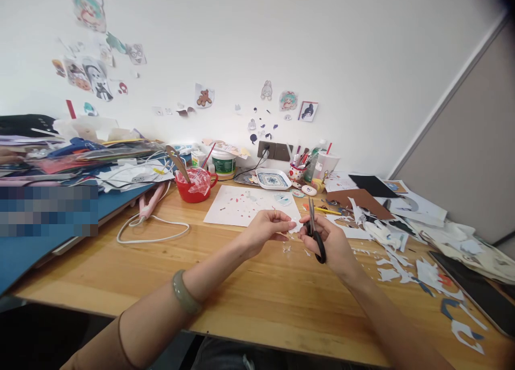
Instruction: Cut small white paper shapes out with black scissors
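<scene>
My right hand (333,246) is closed round the black handles of a pair of scissors (315,231), with the blades pointing up and away from me. My left hand (267,228) pinches a small white paper cut-out (296,225) right beside the blades. Both hands hover just above the wooden desk (225,284), near its middle. A few tiny paper snippets (287,248) lie on the wood under them. A green bangle (183,292) circles my left wrist.
A white sheet (241,206) with coloured bits lies behind the hands. A red bowl (195,187), a white tub (223,163), a patterned dish (273,178) and a pen cup (296,171) stand at the back. Paper scraps (402,263) cover the right side; a dark tablet (478,292) lies far right. A white cable (153,233) loops on the left.
</scene>
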Demonstrator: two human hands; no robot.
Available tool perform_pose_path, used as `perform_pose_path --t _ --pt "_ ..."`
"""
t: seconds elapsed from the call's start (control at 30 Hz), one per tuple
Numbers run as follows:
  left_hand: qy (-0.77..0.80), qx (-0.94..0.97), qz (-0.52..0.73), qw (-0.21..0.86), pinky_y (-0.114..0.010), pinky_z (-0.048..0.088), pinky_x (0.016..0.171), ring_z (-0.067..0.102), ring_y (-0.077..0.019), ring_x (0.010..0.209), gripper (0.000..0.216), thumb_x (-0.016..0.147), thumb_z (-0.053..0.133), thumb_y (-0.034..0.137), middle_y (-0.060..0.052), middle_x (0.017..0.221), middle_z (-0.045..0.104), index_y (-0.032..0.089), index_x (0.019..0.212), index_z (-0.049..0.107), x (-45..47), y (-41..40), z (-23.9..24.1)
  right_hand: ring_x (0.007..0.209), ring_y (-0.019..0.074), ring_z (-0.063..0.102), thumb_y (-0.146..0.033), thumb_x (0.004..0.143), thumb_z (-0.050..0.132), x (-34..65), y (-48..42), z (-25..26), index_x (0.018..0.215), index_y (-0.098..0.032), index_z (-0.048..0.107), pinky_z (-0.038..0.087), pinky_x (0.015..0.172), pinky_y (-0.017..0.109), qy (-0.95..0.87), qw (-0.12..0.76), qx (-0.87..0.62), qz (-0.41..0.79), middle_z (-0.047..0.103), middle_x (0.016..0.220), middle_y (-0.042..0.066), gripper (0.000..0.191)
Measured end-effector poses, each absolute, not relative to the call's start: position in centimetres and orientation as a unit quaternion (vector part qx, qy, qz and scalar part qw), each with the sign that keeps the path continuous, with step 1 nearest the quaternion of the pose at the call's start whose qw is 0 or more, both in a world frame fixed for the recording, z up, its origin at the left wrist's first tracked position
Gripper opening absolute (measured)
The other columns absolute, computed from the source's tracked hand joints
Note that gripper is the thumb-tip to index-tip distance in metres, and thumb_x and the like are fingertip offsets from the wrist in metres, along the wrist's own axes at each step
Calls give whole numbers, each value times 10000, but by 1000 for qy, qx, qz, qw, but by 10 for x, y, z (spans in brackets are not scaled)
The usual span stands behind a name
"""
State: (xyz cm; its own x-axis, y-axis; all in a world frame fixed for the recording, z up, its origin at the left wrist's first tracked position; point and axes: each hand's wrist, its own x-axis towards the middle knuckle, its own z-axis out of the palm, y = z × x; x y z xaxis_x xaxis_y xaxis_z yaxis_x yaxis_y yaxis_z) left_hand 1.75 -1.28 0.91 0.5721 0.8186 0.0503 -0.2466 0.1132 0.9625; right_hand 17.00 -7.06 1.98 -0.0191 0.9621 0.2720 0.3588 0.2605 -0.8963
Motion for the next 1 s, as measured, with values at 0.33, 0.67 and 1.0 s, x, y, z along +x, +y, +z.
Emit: perform_pose_path --t 0.33,0.67,1.0 --pt "308 517 428 674 -209 420 566 452 -71 609 255 547 686 339 2 667 507 141 674 590 10 -3 15 589 114 514 -285 631 608 170 -72 22 853 -191 479 380 528 216 -609 493 -527 329 537 648 -22 273" --pt "333 456 474 676 -202 413 566 454 -55 577 290 522 694 360 -4 694 525 144 691 598 -3 6 25 557 114 529 -256 648 542 167 -22 16 888 -168 493 368 485 196 -669 338 -594 290 607 659 0 260" --pt "351 412 485 687 -213 419 586 468 -55 567 259 493 713 307 2 687 544 148 657 591 -9 19 20 427 87 444 -168 554 564 164 28 -4 803 -136 605 290 396 173 -700 215 -639 237 552 498 -34 254"
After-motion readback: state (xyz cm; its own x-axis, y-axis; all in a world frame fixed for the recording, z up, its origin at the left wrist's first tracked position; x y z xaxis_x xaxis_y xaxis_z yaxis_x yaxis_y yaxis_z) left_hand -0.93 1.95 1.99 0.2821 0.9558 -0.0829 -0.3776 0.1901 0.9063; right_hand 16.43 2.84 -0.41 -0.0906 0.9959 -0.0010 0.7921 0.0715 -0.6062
